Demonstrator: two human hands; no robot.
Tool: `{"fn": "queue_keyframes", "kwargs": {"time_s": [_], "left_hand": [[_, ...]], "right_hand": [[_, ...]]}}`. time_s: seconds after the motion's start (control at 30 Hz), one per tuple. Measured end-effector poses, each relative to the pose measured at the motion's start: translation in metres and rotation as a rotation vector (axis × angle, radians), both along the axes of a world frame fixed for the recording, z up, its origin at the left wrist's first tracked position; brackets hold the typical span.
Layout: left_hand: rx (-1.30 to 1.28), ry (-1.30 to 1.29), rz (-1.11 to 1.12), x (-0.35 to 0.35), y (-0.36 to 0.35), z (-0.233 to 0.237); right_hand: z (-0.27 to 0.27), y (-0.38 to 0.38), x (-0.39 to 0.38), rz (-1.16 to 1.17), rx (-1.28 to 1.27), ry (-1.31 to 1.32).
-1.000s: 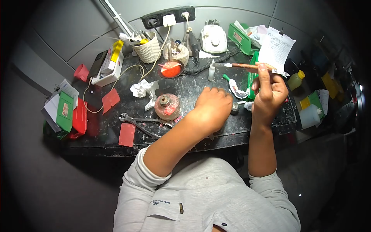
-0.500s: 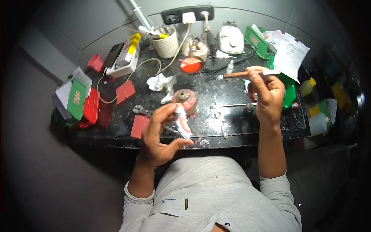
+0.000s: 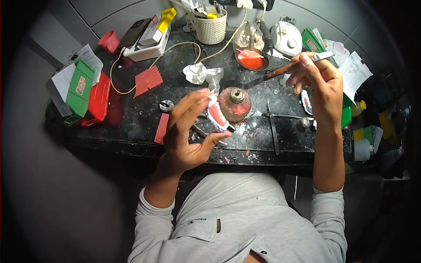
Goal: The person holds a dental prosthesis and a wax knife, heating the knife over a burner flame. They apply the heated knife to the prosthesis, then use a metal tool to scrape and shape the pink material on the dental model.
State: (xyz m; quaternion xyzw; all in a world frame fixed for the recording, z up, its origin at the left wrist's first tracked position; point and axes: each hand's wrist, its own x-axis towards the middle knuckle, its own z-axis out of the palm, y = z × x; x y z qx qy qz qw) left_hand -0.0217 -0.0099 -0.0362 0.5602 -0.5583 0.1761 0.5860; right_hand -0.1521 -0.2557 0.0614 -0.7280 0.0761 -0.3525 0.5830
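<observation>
My left hand (image 3: 186,131) grips a dental model (image 3: 218,115) by its edges, between the thumb and the fingertips. White teeth line the model, with pink wax along them. In my right hand (image 3: 322,83) is a wax knife (image 3: 280,71) with a brown handle, held between thumb and fingers. Its dark blade points left and ends near the top of a glass spirit burner (image 3: 234,109). The burner stands just behind the model, and I cannot make out a flame. Partly behind my right hand lies a second dental model (image 3: 306,103).
Several metal tools, among them a thin carver (image 3: 274,131), lie on the black bench (image 3: 263,155). Pink wax sheets (image 3: 148,82), crumpled tissue (image 3: 204,74) and a dish of red wax (image 3: 252,62) are around the burner. Red and green boxes (image 3: 83,87) stand left; a tool basket (image 3: 210,28) stands behind.
The knife's blade has come closer to the burner's top. My left hand has turned the model so more of the pink wax and teeth show. The camera view has shifted too.
</observation>
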Motion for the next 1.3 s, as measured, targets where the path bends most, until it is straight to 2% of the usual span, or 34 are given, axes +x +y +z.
{"fn": "queue_keyframes", "kwargs": {"time_s": [0.2, 0.33, 0.4, 0.97, 1.3], "left_hand": [[-0.016, 0.056, -0.035, -0.002, -0.002, -0.010], [-0.002, 0.011, -0.034, -0.006, 0.000, -0.007], [0.067, -0.126, -0.010, -0.006, 0.001, 0.002], [0.032, -0.097, 0.042, -0.003, 0.001, -0.005], [0.042, -0.014, -0.034, -0.002, 0.005, -0.014]], "right_hand": [[-0.027, -0.003, -0.004, 0.017, 0.063, -0.107], [-0.032, -0.001, -0.010, -0.001, -0.001, -0.108], [-0.032, 0.001, -0.010, -0.009, -0.008, -0.117], [-0.035, 0.005, -0.009, -0.004, -0.037, -0.128], [-0.036, 0.006, -0.010, -0.013, -0.042, -0.131]]}}
